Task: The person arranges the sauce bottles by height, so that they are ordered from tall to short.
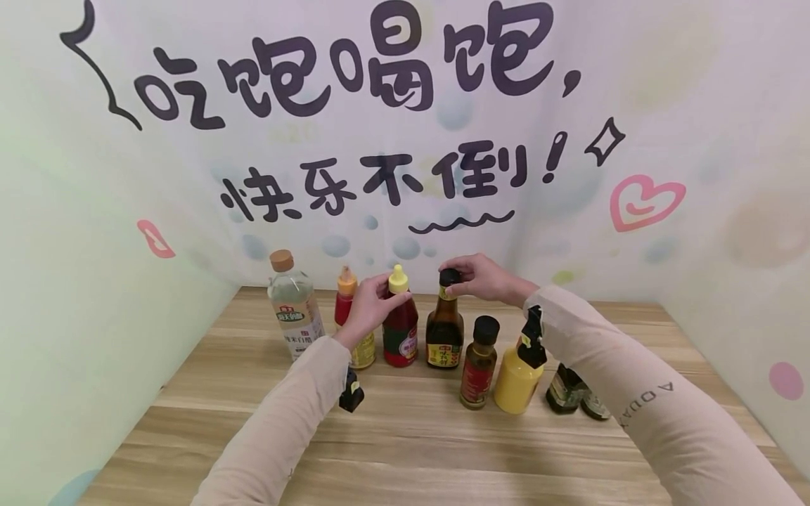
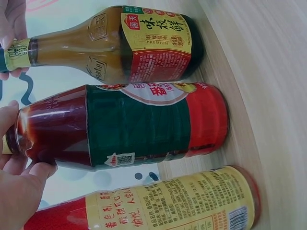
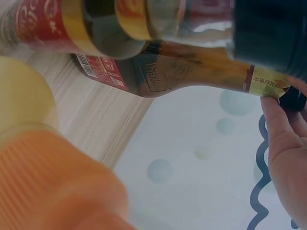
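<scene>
My left hand holds a ketchup bottle by its upper part, just below the yellow nozzle cap. In the left wrist view, thumb and fingers curl round the shoulder of that ketchup bottle. To its right, my right hand grips the neck of a dark soy sauce bottle near the black cap. The right wrist view shows fingers against the yellow neck band of the soy sauce bottle. Both bottles stand upright on the wooden table, side by side with a small gap.
Left of the ketchup stand a red-and-yellow sauce bottle and a clear white vinegar bottle. Nearer on the right are a black-capped bottle with a red label, a yellow bottle and dark jars partly behind my sleeve. A printed cloth hangs behind.
</scene>
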Available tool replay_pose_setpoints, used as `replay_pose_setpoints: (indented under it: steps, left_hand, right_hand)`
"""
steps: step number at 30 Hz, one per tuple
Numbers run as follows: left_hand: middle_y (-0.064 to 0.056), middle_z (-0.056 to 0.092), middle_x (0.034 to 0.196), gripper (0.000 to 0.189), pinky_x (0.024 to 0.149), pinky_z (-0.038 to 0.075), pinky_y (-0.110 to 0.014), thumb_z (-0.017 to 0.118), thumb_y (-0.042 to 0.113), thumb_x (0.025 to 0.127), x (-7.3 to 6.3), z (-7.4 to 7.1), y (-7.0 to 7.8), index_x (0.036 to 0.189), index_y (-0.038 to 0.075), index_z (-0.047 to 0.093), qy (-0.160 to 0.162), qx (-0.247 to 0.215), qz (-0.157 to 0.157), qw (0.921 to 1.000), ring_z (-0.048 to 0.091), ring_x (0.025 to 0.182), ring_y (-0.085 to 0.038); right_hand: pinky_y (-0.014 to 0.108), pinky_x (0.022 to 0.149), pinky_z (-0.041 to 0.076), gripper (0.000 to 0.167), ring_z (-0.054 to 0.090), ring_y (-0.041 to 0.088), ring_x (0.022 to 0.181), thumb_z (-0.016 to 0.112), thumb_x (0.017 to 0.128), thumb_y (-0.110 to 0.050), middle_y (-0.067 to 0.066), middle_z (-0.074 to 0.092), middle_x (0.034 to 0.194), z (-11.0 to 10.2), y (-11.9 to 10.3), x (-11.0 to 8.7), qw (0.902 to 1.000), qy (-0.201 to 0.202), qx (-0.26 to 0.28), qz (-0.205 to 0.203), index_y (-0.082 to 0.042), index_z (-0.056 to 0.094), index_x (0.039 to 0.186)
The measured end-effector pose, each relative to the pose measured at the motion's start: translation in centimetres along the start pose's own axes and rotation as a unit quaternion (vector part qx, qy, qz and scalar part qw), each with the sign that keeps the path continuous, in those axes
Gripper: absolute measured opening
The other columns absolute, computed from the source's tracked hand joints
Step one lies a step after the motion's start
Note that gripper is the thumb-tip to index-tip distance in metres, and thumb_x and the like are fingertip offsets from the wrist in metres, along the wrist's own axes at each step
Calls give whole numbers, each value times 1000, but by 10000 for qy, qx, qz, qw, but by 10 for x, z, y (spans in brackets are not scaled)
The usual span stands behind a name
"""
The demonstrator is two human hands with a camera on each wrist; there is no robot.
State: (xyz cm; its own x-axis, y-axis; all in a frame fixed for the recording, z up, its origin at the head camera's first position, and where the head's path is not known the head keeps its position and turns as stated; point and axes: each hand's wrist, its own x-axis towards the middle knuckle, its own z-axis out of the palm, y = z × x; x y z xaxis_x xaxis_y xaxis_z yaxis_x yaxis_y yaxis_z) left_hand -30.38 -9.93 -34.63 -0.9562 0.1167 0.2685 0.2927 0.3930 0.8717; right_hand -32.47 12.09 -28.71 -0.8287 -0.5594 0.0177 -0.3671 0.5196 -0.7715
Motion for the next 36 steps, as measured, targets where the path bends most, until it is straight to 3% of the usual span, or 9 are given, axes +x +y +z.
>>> replay_pose_setpoints:
  steps: [22,31,36]
  left_hand:
    - [-13,57,114,38,89,43,-37,64,15,82,-3,4,2,117,3,54,2,-11,-39,10000,53,106,-24]
    - [-13,58,113,34,88,43,-38,62,14,84,-4,0,8,115,3,54,-130,134,-58,9998,54,104,-24]
    - [-15,52,122,44,92,39,-40,60,17,85,-7,-2,12,125,4,47,-180,173,-188,9995,48,112,-26]
  right_hand:
    - [39,86,44,43,55,26,99,61,83,-7,17,56,110,-2,-1,-5,9997,-107,-198,-23,-2,48,123]
    - [43,88,42,52,47,36,111,59,84,-9,25,45,125,-11,-4,-12,9997,18,-236,43,-1,38,131]
    - [42,88,43,49,47,35,111,58,85,-7,24,46,125,-16,-3,-16,9999,56,-91,1,-1,39,130]
